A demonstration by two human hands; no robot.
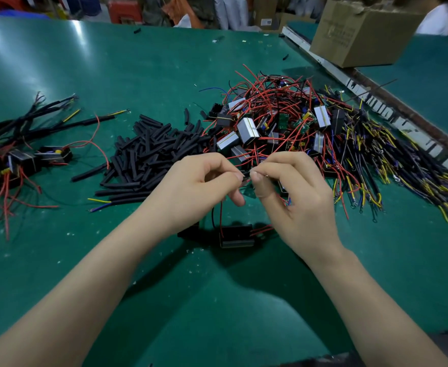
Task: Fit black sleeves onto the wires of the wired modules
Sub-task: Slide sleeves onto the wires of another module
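My left hand [199, 189] and my right hand [294, 192] meet above the green table, fingertips almost touching. Each pinches thin wire ends between thumb and forefinger. The red and black wires hang down to a black module [236, 235] lying on the table just below the hands. A heap of loose black sleeves [151, 152] lies left of the hands. Behind them sits a tangle of modules with red wires [270, 120]. Whether a sleeve is between my fingers is hidden.
Sleeved modules with black-covered leads [19, 157] lie at the far left. Yellow and dark wires with ring terminals [392, 165] fan out on the right. A cardboard box [360, 35] stands at the back right beside a metal rail [376, 102].
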